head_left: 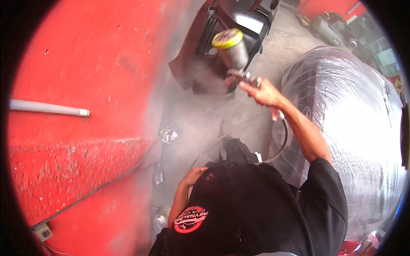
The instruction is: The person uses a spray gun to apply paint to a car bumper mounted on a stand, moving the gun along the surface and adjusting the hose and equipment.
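Observation:
In my right hand (265,92) is a spray gun (241,77), with the fingers wrapped round its grip. A metal cup (235,55) with a yellow-rimmed lid tops the gun, tilted and slightly blurred. A dark hose (285,138) runs down from the grip and curves back toward my body. Just beyond the gun stands a glossy black moulded panel (200,47), hazy with mist along its lower part. Against the front of my black shirt rests my left hand (195,176), its fingers mostly hidden by the cloth.
A red wall (85,55) rises on the left, with a white tube (51,107) and a cable (115,182) along it. To my right bulges a large shape under clear plastic sheeting (354,123). Crumpled foil (169,136) lies on the concrete floor (209,115). A compressor-like tank (331,32) stands far right.

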Action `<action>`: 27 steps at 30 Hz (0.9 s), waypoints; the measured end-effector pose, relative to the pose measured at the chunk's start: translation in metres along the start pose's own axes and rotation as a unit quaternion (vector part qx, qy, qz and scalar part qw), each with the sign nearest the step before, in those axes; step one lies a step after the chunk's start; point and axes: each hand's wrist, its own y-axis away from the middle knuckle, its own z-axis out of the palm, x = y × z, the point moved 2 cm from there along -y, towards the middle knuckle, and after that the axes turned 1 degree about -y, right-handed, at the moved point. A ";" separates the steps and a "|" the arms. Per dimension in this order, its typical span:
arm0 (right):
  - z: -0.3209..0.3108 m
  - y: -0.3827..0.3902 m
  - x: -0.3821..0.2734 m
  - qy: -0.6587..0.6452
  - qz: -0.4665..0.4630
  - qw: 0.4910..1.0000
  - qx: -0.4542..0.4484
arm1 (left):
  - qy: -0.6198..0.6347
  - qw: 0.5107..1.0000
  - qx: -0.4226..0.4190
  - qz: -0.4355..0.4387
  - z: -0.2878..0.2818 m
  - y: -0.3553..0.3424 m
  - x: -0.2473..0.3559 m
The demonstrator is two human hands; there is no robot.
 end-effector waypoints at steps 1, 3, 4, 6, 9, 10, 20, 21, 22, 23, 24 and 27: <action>0.004 0.002 0.012 0.017 0.036 0.999 -0.026 | -0.019 1.000 -0.004 0.011 0.001 -0.002 0.001; 0.008 0.005 0.033 0.061 0.120 0.986 -0.095 | -0.051 0.998 -0.012 0.029 0.007 -0.006 -0.001; 0.004 0.007 0.038 0.050 0.134 0.985 -0.101 | -0.051 0.998 -0.018 0.037 0.011 -0.006 0.004; -0.007 0.010 0.047 0.029 0.161 0.980 -0.113 | -0.050 0.997 -0.029 0.053 0.020 -0.005 0.016; -0.040 0.012 0.047 0.015 0.123 0.992 0.041 | 0.022 1.000 -0.004 0.006 0.034 -0.003 0.035; -0.056 0.004 0.059 -0.010 0.076 0.991 0.114 | 0.029 1.000 -0.001 0.009 0.038 -0.006 0.037; -0.245 -0.070 0.147 -0.005 -0.001 0.887 0.462 | -0.004 0.967 0.247 0.061 0.170 -0.045 0.164; -0.264 -0.077 0.166 0.003 -0.023 0.867 0.497 | 0.002 0.970 0.241 0.034 0.165 -0.064 0.149; -0.269 -0.080 0.160 -0.028 0.039 0.884 0.465 | 0.012 0.969 0.246 0.006 0.158 -0.080 0.131; -0.278 -0.082 0.162 -0.039 0.022 0.873 0.486 | -0.023 0.973 0.229 0.005 0.143 -0.100 0.105; -0.281 -0.082 0.161 -0.073 0.004 0.867 0.492 | -0.056 0.975 0.213 0.003 0.139 -0.111 0.091; -0.288 -0.082 0.176 -0.100 -0.004 0.866 0.490 | 0.014 0.977 0.215 0.002 0.162 -0.124 0.111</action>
